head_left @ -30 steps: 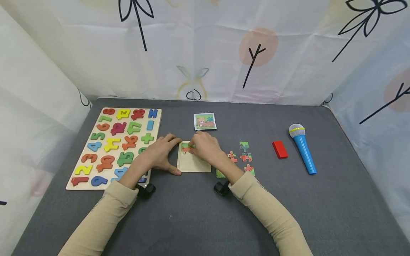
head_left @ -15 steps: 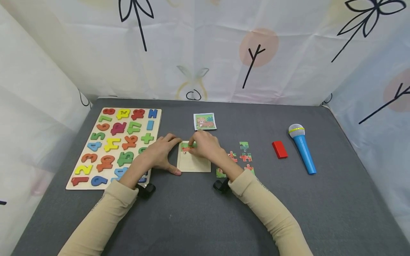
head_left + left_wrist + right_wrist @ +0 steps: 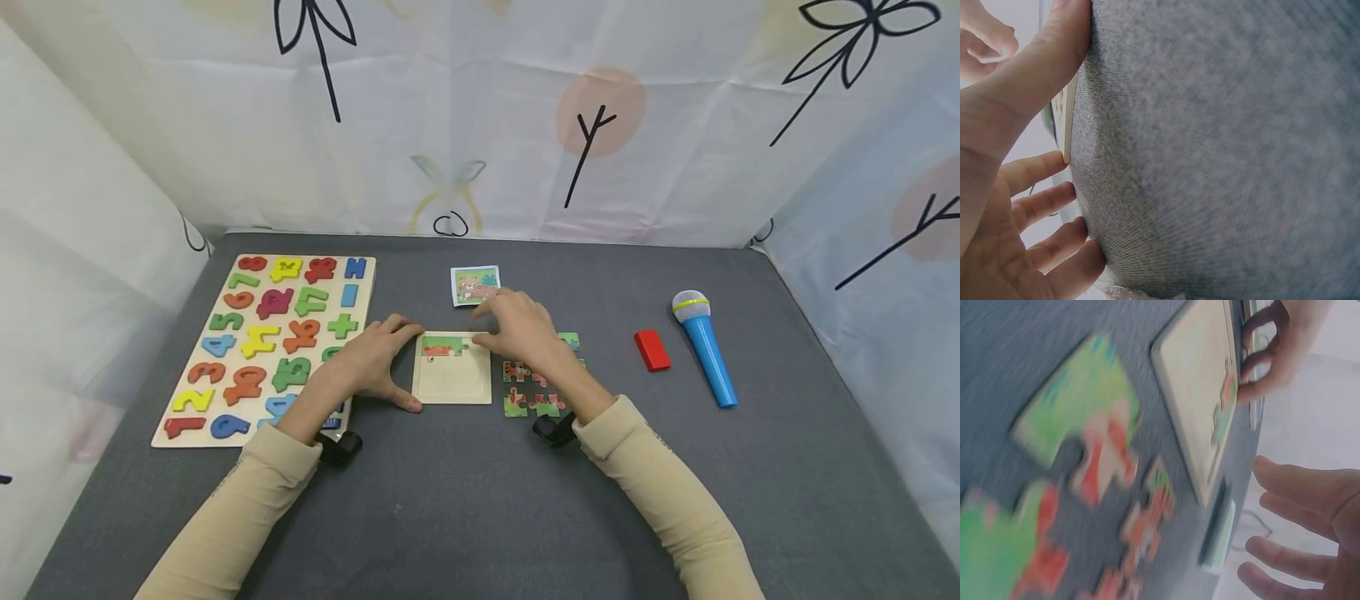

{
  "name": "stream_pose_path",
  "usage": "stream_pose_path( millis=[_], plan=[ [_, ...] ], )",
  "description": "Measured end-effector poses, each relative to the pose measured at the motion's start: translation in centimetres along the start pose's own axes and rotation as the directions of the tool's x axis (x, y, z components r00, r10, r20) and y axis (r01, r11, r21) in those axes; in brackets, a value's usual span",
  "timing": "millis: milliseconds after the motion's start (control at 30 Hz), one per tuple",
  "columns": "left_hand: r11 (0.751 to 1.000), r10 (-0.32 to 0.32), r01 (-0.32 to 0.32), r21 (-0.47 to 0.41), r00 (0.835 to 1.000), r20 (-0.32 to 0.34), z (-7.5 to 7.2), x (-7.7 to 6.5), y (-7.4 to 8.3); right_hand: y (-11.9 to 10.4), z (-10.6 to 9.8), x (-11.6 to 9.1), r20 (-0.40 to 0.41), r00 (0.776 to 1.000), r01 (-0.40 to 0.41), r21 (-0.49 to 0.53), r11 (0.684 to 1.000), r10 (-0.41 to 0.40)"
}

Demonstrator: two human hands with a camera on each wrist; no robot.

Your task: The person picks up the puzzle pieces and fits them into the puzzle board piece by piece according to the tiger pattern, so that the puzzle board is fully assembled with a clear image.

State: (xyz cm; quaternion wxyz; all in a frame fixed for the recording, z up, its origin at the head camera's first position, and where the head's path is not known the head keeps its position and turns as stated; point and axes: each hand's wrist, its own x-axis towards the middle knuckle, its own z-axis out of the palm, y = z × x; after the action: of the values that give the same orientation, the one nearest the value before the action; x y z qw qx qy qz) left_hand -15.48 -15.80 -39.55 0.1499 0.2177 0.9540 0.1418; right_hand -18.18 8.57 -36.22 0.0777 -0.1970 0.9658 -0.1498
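I count one desk [image 3: 450, 500] bearing one wooden tray [image 3: 450, 387] with one fitted picture strip [image 3: 444, 347], at least six loose puzzle pieces [image 3: 515, 404] partly behind my arm [image 3: 577, 387], one picture card [image 3: 471, 288], one number board [image 3: 219, 405], one red block [image 3: 652, 350] and one microphone [image 3: 705, 354].

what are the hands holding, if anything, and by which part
Nothing appears gripped: the left hand touches the wooden board at its left edge; the right hand looks empty.

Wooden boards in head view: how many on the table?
2: puzzle board between left hand and right hand; number board at the left, partly covered by the left arm. No others visible.
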Motion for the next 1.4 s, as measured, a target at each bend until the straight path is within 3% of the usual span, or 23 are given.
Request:
stream_pose_path(
  millis=[333, 833, 1400],
  plan=[
    [1.000, 0.022, -0.022, -0.001, 1.000, -0.022, 0.1, -0.2, -0.1, 3.2, -1.6, -2.3, -0.004, 0.999, -0.032, -0.025, 0.999, 0.032],
    [0.999, 0.032, -0.032, 0.005, 0.999, -0.025, 0.2, 0.0, -0.2, 7.3, -1.7, -4.3, 0.019, 0.994, -0.112, -0.007, 0.994, 0.112],
    [1.000, 0.024, -0.024, 0.004, 0.999, -0.025, 0.2, 0.0, -0.2, 9.3, -1.3, -5.0, 0.050, 0.988, -0.146, -0.006, 0.989, 0.146]
  ],
)
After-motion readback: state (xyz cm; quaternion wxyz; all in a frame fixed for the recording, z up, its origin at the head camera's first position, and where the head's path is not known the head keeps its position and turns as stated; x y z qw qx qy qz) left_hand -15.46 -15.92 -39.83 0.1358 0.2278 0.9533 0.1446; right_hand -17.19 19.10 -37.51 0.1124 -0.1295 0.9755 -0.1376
